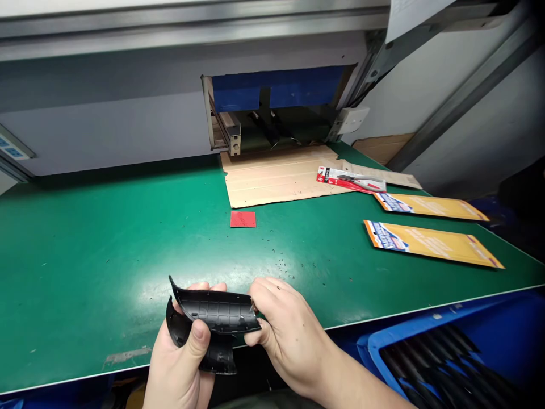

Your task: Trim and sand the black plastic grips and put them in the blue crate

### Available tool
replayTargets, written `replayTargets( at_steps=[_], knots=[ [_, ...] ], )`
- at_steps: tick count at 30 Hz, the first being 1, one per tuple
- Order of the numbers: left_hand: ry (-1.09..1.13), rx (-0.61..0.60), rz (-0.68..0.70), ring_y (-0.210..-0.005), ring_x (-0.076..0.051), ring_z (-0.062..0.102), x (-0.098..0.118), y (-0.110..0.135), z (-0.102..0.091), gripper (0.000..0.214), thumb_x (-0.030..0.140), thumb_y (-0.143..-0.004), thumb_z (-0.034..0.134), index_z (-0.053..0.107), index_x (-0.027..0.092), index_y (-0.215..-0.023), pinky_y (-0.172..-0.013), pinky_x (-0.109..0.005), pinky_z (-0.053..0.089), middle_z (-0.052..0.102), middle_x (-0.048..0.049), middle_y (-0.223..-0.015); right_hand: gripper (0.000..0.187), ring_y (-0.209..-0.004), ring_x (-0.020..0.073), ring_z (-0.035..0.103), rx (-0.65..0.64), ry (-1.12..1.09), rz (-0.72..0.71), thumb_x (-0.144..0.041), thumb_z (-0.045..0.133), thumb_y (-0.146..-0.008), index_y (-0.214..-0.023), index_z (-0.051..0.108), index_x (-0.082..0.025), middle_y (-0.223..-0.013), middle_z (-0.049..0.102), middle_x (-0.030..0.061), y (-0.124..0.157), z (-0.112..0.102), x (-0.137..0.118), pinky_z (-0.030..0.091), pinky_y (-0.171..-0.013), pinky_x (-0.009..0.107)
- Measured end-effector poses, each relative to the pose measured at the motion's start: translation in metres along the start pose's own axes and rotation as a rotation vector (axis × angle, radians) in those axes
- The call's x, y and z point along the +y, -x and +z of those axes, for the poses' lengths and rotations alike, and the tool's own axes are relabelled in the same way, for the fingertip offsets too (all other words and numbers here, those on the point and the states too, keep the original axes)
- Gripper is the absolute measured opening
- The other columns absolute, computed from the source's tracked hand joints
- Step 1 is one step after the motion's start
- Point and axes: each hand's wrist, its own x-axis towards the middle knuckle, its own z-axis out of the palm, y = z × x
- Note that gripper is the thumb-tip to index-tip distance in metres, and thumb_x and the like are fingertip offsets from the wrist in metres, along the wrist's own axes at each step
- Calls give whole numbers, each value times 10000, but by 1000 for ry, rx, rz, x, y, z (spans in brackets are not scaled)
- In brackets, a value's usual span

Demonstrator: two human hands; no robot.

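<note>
L hand [176,358], fingers curled, holds curved black plastic shell parts [217,311] (upper one ribbed inside) over near edge of flat green surface [106,244]; R hand [293,335] pinches upper part's end. Step, prob.: working that end; calls for steady L grip. Room: beyond hands, to red rectangular card [243,220]; blue plastic bin [378,349] R-side.

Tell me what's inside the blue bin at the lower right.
Dark, elongated pieces lie side by side in the blue bin. Whatever lies beneath these pieces is covered, so I can't tell how deep they go.
</note>
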Motion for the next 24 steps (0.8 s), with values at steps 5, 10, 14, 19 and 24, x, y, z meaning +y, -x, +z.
replayTargets(
  at_steps=[5, 10, 14, 19, 24],
  knots=[
    [1, 2, -6, -1060, -262, 633, 4, -1, 6, 530, 407, -652, 841, 628, 239, -1108, -837, -304, 569, 684, -79, -1128, 547, -568, 101, 352, -276, -352, 63, -680, 382, -923, -694, 397, -183, -629, 375, -47, -1, -22, 4, 279, -533, 228],
    [15, -57, -36, -1105, -249, 604, 1, -4, 4, 521, 366, -705, 813, 604, 227, -1161, -864, -277, 542, 646, -90, -1196, 240, -693, 130, 481, 149, -139, -82, -391, 683, -870, -938, 548, -205, -785, 538, -12, 5, -19, 4, 384, -638, 247],
    [86, -176, -101, -964, -197, 639, -3, -15, 3, 474, 410, -794, 722, 584, 219, -1206, -790, -246, 545, 637, -93, -1166, 43, -690, 131, 537, 224, -151, -152, -177, 586, -920, -925, 596, -218, -762, 591, -8, 8, -3, 1, 419, -657, 254],
    [394, -95, -175, -1076, -168, 579, 4, -31, 7, 469, 608, -857, 516, 603, 280, -1181, -881, -291, 544, 539, -46, -1335, 30, -677, 146, 537, 204, -152, -86, -230, 592, -908, -910, 611, -206, -784, 546, 19, 10, 14, -2, 442, -598, 252],
    [531, -136, -225, -1067, -173, 587, 5, -28, 9, 406, 609, -835, 544, 650, 238, -959, -954, -326, 499, 606, -40, -1204, 141, -678, 133, 565, 86, -26, -39, -262, 605, -892, -1029, 608, -228, -1021, 536, 60, 3, 23, -4, 492, -591, 252]
  ],
)
